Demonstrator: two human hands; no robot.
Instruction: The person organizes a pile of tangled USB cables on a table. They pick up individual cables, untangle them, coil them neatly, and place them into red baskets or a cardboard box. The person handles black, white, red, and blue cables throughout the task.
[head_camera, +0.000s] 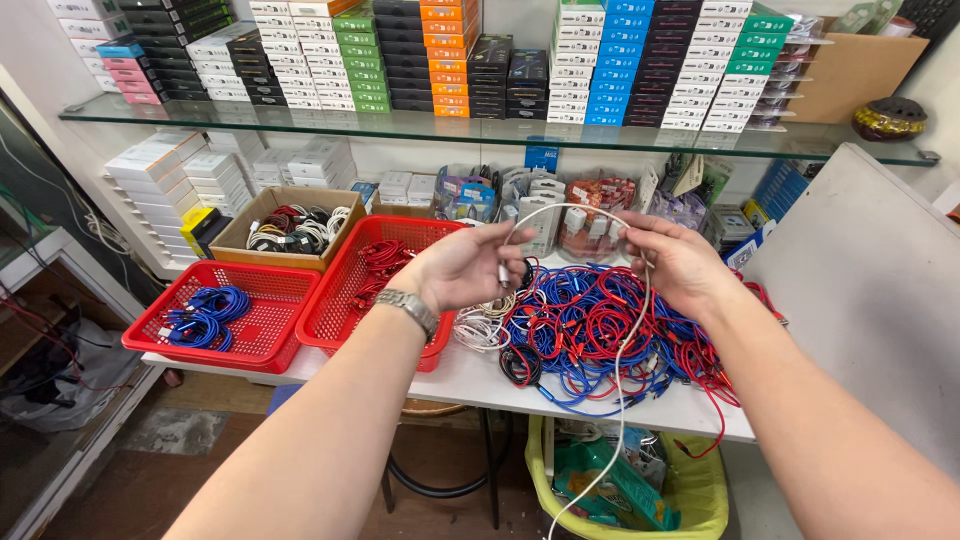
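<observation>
White charging cable, thin and limp: arched in a loop above the heap of tangled red and blue cables, long tail hanging past the table edge.

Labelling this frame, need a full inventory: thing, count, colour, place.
white cable: one, white, held between both hands, loose end hanging past the table edge
cable pile: many, blue, red, some black and white, on the table under the hands
left basket: one, red, table's left end, holds blue cables
middle basket: one, red, beside it, holds red cables
cardboard box: one, brown, behind the baskets, black and white cables inside
small boxes: many stacks, white, black, green, orange, blue, on the glass shelf
bin: one, yellow-green, under the table
wristwatch: one, silver, left wrist
left hand: pinching the cable
right hand: gripping the cable
</observation>
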